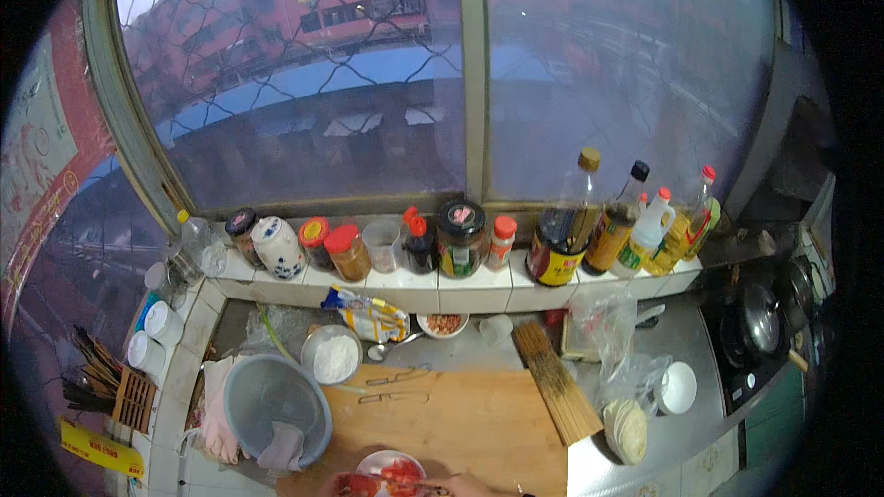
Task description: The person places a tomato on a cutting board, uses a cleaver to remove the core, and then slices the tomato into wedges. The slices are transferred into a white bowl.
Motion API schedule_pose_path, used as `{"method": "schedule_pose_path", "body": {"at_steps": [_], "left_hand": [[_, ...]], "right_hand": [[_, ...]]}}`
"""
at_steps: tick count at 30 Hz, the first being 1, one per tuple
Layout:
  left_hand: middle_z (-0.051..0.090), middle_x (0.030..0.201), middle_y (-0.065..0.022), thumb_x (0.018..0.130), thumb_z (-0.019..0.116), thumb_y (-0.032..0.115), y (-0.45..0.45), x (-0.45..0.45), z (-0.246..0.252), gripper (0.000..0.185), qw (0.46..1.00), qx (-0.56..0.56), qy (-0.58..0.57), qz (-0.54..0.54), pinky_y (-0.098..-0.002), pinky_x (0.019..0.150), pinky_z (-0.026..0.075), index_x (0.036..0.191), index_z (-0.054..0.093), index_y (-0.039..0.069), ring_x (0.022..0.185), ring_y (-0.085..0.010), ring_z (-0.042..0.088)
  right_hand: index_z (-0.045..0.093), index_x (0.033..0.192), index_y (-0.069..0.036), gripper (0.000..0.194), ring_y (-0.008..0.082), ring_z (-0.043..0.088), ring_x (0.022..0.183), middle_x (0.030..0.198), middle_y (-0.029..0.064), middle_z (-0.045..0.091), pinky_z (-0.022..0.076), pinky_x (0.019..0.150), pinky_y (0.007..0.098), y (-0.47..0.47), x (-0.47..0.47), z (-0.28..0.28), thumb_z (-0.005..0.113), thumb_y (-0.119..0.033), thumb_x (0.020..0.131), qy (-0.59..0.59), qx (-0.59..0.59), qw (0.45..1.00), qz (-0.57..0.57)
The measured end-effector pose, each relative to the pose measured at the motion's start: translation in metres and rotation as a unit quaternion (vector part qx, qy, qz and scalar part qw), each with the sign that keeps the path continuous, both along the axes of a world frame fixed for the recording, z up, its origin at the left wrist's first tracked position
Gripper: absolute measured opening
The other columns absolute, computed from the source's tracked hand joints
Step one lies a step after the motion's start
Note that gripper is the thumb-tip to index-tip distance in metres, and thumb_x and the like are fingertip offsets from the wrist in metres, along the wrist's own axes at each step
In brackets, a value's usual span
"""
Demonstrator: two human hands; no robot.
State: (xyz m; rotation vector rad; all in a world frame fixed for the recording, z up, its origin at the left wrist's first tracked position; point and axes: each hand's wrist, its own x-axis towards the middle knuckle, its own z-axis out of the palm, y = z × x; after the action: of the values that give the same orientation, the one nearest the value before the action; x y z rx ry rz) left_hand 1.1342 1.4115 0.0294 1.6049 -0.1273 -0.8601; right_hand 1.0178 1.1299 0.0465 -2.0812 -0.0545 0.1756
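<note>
At the bottom edge my right hand (466,486) reaches in from the right, its fingers closed around a thin dark utensil whose kind is hard to make out. The utensil points left over a pale bowl (369,464) that holds red, wet-looking pieces of food (402,473). Beside them, a darker red lump (356,485) is cut off by the picture's edge. The bowl stands at the near side of a wooden board (463,421) with dark knife-shaped outlines on its surface. My left hand is out of view.
Left of the board stand a grey-blue basin (276,379) with a cloth (283,445), pink gloves (219,428) and a bowl of white powder (336,359). A bamboo-slat mat (552,379), cut cabbage (627,431) and white bowl (677,386) lie right. Jars and bottles (558,248) line the tiled ledge.
</note>
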Motion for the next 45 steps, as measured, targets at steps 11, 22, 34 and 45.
{"method": "schedule_pose_path", "body": {"at_steps": [11, 22, 34, 45], "left_hand": [[0.066, 0.103, -0.0067, 0.086, 0.068, 0.006, 0.000, 0.014, -0.030, 0.027, 1.000, -0.003, -0.003, -0.022, -0.0334, 0.085, 0.051, 0.112, 0.062, 0.003, 0.095, -0.0166, 0.060], [0.065, 0.108, -0.0085, 0.088, 0.068, 0.013, -0.021, 0.025, 0.013, 0.032, 0.990, -0.061, 0.127, 0.019, -0.0338, 0.086, 0.051, 0.117, 0.059, 0.003, 0.099, -0.0186, 0.060], [0.063, 0.099, -0.0039, 0.077, 0.075, 0.018, -0.012, 0.038, 0.020, 0.045, 0.987, -0.026, 0.155, -0.005, -0.0309, 0.075, 0.051, 0.118, 0.060, 0.006, 0.093, -0.0141, 0.059], [0.059, 0.123, -0.0099, 0.081, 0.075, 0.022, 0.006, 0.004, -0.014, 0.059, 0.991, -0.086, 0.102, -0.010, -0.0351, 0.095, 0.048, 0.131, 0.048, 0.006, 0.112, -0.0204, 0.057]], "right_hand": [[0.062, 0.125, -0.021, 0.038, 0.0314, 0.062, 0.061, 0.075, 0.0203, 0.065, 0.0488, 0.057, 0.0428, -0.030, 0.030, 0.011, 0.056, -0.033, 0.090, 0.048, 0.006, 0.996, 0.076], [0.062, 0.125, -0.018, 0.038, 0.0295, 0.068, 0.078, 0.093, 0.0186, 0.069, 0.0520, 0.072, 0.0395, -0.036, 0.063, -0.002, 0.055, -0.034, 0.091, 0.100, 0.161, 0.980, 0.061], [0.054, 0.131, -0.011, 0.045, 0.0266, 0.064, 0.091, 0.107, 0.0175, 0.066, 0.0504, 0.080, 0.0399, -0.044, 0.079, 0.004, 0.058, -0.022, 0.088, 0.235, 0.171, 0.951, 0.108], [0.059, 0.128, -0.015, 0.042, 0.0254, 0.066, 0.081, 0.097, 0.0174, 0.068, 0.0509, 0.074, 0.0391, -0.018, 0.057, 0.051, 0.058, -0.030, 0.088, 0.244, 0.039, 0.965, 0.088]]}}
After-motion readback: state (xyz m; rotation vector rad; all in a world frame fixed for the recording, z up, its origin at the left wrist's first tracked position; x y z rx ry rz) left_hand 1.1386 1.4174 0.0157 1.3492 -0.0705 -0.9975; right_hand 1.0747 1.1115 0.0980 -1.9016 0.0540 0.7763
